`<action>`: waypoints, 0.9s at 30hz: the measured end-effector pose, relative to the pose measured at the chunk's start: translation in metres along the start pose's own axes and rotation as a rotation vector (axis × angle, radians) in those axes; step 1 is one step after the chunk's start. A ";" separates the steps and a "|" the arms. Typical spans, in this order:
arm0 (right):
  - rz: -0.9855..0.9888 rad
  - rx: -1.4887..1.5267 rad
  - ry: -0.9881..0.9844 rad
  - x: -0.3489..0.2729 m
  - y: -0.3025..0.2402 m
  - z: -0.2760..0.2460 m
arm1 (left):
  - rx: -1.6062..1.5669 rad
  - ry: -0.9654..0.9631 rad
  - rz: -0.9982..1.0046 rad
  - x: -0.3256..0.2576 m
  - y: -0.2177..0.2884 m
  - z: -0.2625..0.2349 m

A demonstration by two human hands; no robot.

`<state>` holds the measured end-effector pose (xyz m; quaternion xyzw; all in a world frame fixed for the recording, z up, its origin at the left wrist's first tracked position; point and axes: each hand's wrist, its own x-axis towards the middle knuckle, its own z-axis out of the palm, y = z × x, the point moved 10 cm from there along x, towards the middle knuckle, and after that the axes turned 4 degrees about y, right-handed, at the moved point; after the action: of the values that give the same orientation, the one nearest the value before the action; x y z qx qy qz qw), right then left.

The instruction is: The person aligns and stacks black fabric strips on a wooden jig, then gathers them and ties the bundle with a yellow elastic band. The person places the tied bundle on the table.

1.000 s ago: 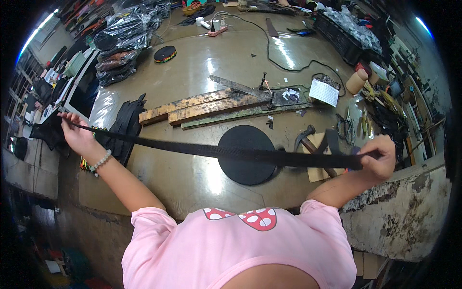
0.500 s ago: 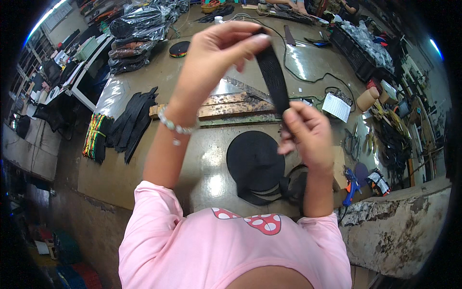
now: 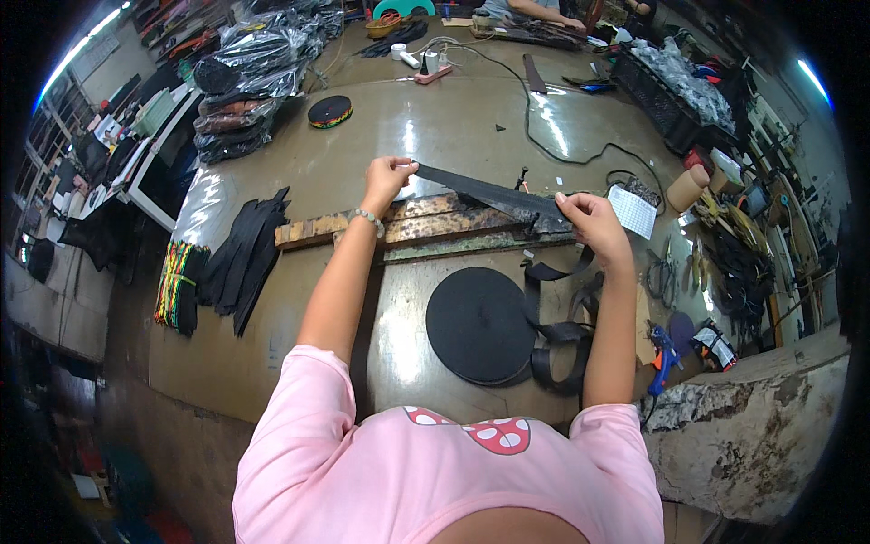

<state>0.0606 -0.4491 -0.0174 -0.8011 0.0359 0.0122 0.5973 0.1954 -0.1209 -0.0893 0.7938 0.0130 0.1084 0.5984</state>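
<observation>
A length of black webbing [image 3: 467, 185] is stretched between my hands, sloping down toward the right. Its left end is pinched in my left hand [image 3: 389, 182], closed, with a bead bracelet on that wrist. My right hand [image 3: 594, 228] is closed on the strap farther along. Just below the strap lie long wooden bars [image 3: 399, 220] with a dark, stained metal strip, partly hidden by the strap. A big coiled roll of black webbing [image 3: 478, 325] rests flat nearer to me. Loose loops of webbing [image 3: 560, 334] run from beside the roll up toward my right hand.
At the left lie cut black strips [image 3: 245, 258] and a tied bundle of multicoloured straps [image 3: 178, 286]. On the right are scissors [image 3: 664, 276], a blue glue gun [image 3: 665, 354] and a white sheet [image 3: 632, 211]. A cable [image 3: 535, 127] crosses the far table. A person [image 3: 544, 11] sits beyond.
Both hands have come down from a raised position. My left hand moved nearer, and the webbing swung from steep to nearly level above the wooden bars. Loops beside the roll have lifted.
</observation>
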 end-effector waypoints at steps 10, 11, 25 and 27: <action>0.040 -0.137 -0.017 0.035 0.022 -0.012 | 0.178 0.040 0.017 -0.007 0.000 0.005; 0.074 -0.124 -0.023 0.038 0.030 -0.013 | 0.144 0.022 -0.002 -0.007 -0.002 0.007; 0.182 -0.358 -0.009 0.036 0.078 -0.022 | 0.087 -0.039 -0.074 -0.011 -0.006 0.013; 0.136 -0.381 0.145 0.033 0.043 -0.032 | -0.069 -0.084 -0.076 -0.010 -0.007 0.016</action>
<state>0.0896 -0.4934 -0.0512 -0.8941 0.1301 0.0013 0.4285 0.1890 -0.1352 -0.1019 0.7756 0.0143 0.0525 0.6289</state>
